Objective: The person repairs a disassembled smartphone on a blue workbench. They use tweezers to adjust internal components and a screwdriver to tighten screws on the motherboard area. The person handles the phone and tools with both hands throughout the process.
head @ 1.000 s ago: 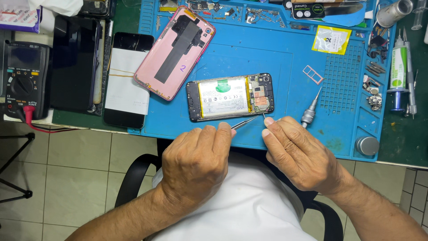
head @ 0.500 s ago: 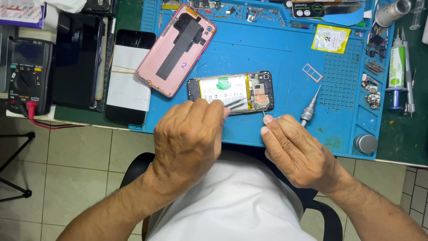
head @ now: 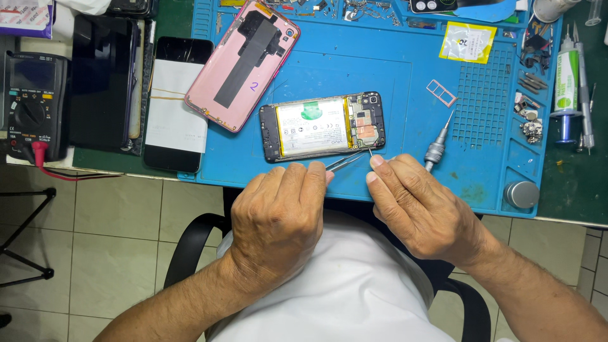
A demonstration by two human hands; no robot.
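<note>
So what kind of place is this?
Most likely a phone repair bench. An opened phone lies on a blue work mat, the left hand holds tweezers near it, and a meter sits at the side.

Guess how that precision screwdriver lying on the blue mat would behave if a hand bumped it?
The screwdriver has a round metal barrel, so it would probably roll rather than slide. It lies loose beside the right hand, apart from it, and the blue mat looks rubbery, which may damp the roll. Its thin tip seems light, so the knurled end likely carries the weight.
</note>
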